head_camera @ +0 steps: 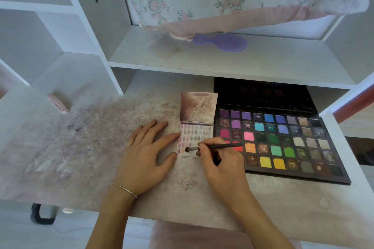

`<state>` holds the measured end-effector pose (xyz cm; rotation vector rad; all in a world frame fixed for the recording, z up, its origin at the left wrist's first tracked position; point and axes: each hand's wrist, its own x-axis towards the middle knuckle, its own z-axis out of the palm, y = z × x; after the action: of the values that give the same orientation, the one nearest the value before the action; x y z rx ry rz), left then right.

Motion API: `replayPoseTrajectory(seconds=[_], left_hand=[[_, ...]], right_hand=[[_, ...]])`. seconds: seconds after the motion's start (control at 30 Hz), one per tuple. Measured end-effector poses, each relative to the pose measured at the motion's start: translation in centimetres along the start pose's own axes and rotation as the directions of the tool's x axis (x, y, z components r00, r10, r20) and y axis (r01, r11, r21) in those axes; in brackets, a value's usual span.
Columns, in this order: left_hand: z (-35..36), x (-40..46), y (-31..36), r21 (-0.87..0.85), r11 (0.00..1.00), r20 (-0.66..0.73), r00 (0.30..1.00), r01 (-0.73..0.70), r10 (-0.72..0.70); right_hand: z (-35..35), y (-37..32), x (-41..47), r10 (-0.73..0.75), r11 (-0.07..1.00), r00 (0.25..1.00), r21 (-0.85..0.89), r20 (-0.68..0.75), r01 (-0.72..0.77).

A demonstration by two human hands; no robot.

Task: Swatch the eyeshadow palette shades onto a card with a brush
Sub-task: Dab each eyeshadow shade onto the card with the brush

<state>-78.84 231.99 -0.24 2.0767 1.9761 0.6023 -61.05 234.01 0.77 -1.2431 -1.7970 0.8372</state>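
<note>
Right hand (222, 166) pinches brush (214, 147) – hides card (194, 133) corner | left hand (145, 153) flat, fingers spread

The stained white desk (101, 147) is carrying the card (194, 139) at centre frame, the open eyeshadow palette (283, 143) at right, and the left hand (145, 153).

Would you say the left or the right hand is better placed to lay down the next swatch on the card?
Right: the right hand already grips the brush, tip over the card; the left hand lies flat beside it.
</note>
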Motion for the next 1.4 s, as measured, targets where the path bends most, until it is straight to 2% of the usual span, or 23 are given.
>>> replayPoseTrajectory(seconds=[0.57,1.03,1.4], left_hand=[[-0.02,0.04,0.04,-0.006,1.000,-0.002,1.000,-0.005,0.005],[0.02,0.04,0.00,-0.007,1.000,0.000,1.000,-0.007,0.007],[0.04,0.08,-0.07,-0.004,1.000,-0.003,1.000,-0.013,0.013]], right_hand=[[-0.08,0.04,-0.05,0.033,0.999,0.999,-0.003,0.022,-0.033],[0.00,0.22,0.02,-0.005,1.000,1.000,-0.004,0.015,0.005],[-0.02,0.24,-0.04,0.002,0.998,1.000,0.061,0.008,-0.003]])
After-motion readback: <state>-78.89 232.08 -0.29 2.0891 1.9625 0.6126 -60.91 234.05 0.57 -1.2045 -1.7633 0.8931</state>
